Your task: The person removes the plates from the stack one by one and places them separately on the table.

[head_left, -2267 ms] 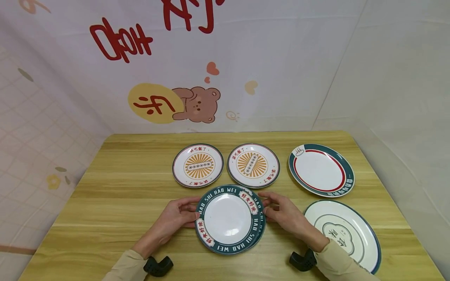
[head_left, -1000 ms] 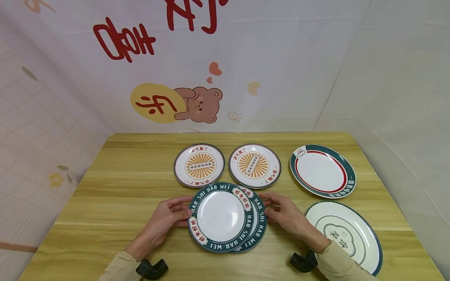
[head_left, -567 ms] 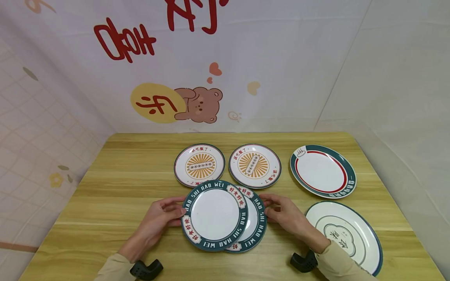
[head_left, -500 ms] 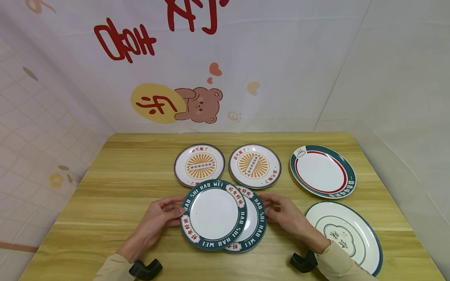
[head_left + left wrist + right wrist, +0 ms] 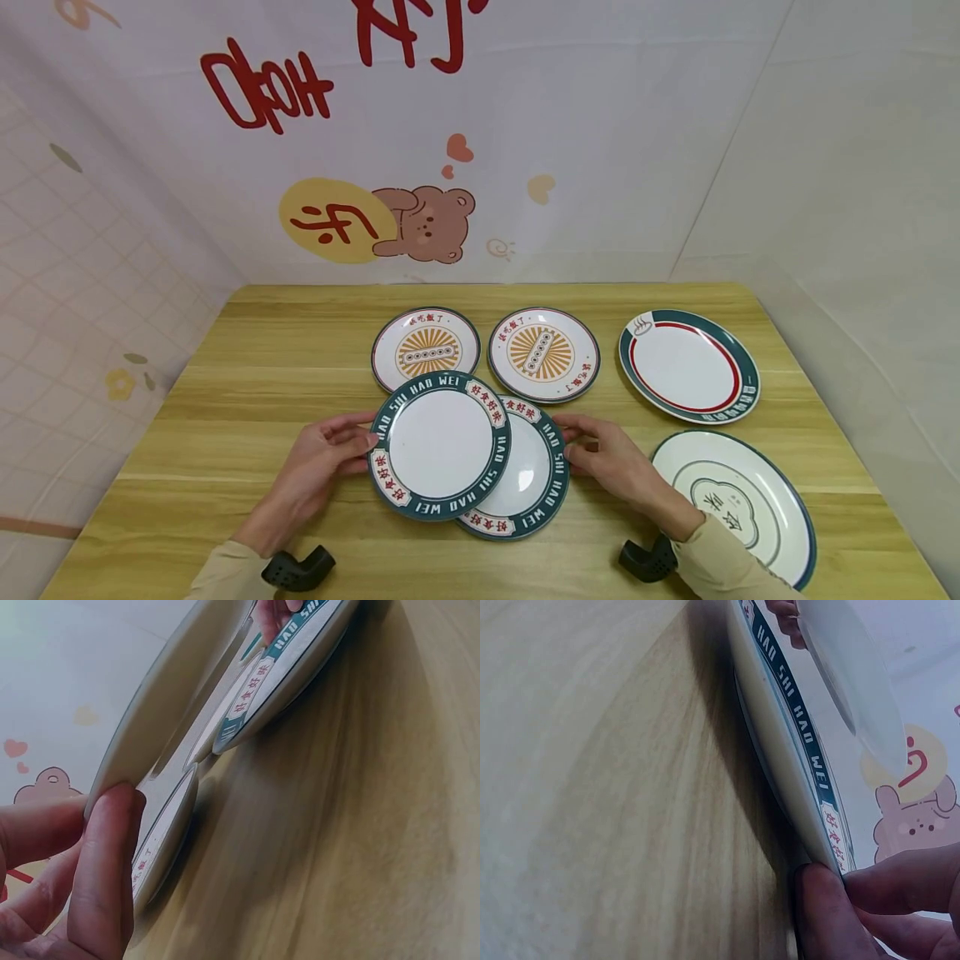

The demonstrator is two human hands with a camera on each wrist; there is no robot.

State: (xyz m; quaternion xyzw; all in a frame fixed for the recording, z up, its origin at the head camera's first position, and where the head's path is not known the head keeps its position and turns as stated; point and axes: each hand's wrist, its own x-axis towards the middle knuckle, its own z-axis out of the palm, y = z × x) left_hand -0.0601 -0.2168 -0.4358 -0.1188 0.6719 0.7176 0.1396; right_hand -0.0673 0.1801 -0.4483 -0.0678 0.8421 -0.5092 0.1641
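My left hand pinches the left rim of a round white plate with a dark green lettered border. In the left wrist view that plate's pale underside shows, raised above the table, thumb and fingers on either side of its edge. A matching green-rimmed plate sits lower and to the right, its left part hidden beneath the raised one in the head view. My right hand holds this lower plate by its right rim. Up close in the right wrist view, fingertips grip its edge, and a shadow runs along the wood.
Behind are two small plates with orange sunbursts, the left one partly overlapped by the raised plate, the other beside it. A green-and-red-ringed plate lies at the back right. My right forearm crosses a large oval plate.
The two green-rimmed plates were nearly stacked. My left hand has moved left and up with the top plate, uncovering more of the lower one. My right hand has stayed at the lower plate's rim.
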